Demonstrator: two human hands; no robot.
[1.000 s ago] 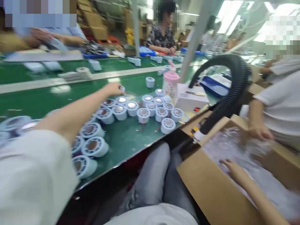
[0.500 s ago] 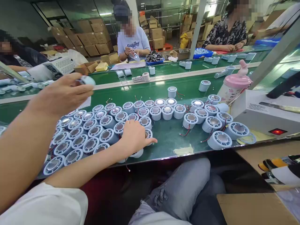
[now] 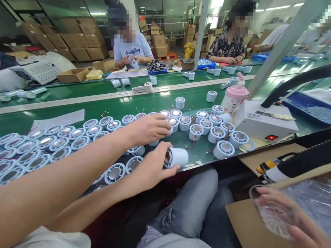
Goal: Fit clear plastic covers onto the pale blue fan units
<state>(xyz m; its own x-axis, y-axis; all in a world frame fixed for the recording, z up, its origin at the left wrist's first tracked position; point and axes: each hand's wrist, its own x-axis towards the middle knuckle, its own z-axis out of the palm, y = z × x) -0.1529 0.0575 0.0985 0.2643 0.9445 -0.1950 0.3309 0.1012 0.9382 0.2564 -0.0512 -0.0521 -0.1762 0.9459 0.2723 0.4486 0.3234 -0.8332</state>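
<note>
Bright | ceiling lights [image 3: 278,8] at upper right | glare on green tabletop [image 3: 155,99] (edges stretched)

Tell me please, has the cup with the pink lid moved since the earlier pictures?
No. Against the white box with the red switch, the pink-lidded cup shows no shift: it stands behind the box's left end, as before.

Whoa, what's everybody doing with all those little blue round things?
The person wearing the camera has their left hand on a pale blue part tipped on its side, and their right hand holds a clear cup. Someone else's hand seems to reach in among the many similar parts standing on the green table. Across it, a co-worker handles something pale, too small to make out.
</note>
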